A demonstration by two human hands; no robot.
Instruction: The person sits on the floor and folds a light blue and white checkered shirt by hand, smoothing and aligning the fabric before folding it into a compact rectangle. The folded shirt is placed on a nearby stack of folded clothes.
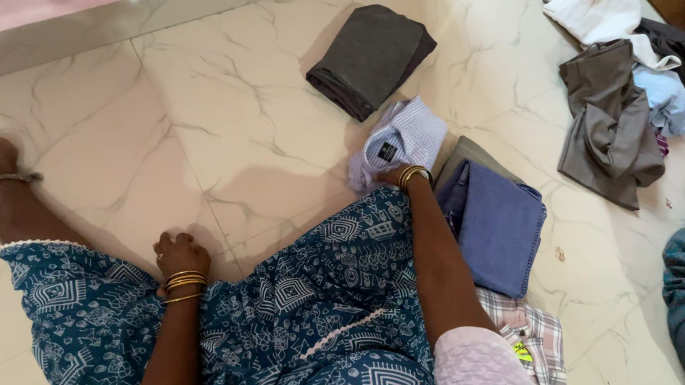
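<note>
Checked shirt point(401, 143) is lying just past the right hand point(391, 175), fingers hidden against it so grip's unclear; left hand point(180, 253) is curling loosely on the floor point(193, 109), farther off.

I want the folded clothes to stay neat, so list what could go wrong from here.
1. The right hand reaches across the knee onto the checked shirt; dragging it could undo its fold.
2. The blue stack sits close beside that arm, so a swing back might knock it askew.
3. The unfolded heap lies near the folded pieces; they may get mixed up.
The left hand rests on the floor, steadying nothing.
</note>
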